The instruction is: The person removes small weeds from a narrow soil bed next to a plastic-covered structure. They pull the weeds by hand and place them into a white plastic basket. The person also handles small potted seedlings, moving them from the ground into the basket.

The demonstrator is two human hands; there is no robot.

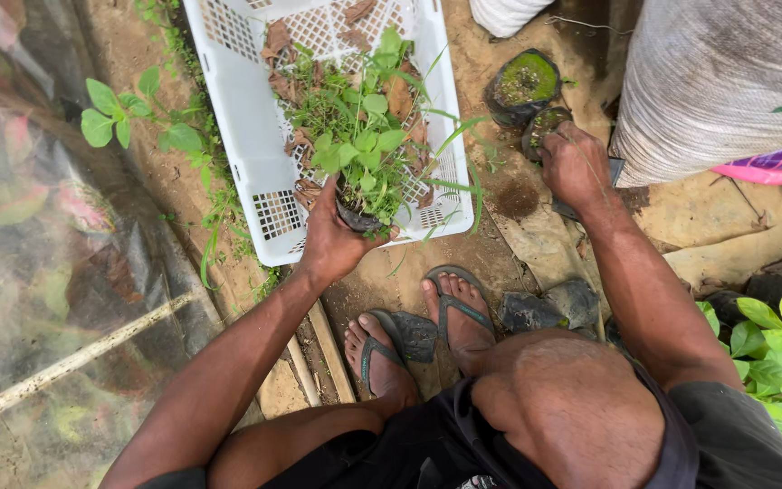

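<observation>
Left hand (pixel 332 237) wrapped around a small black seedling bag (pixel 357 217), held upright at the near edge of the white crate (pixel 246 136), green leafy plant pointing up. Right hand (pixel 575 167) closed over another black seedling bag (pixel 543 127) on the dirt ground (pixel 518 235), off to the right.

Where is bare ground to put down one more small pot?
Bare soil lies between the white crate and the right hand, above the feet. It is crowded inside the crate, where the left hand holds a seedling pot, and around the two mossy pots.
</observation>
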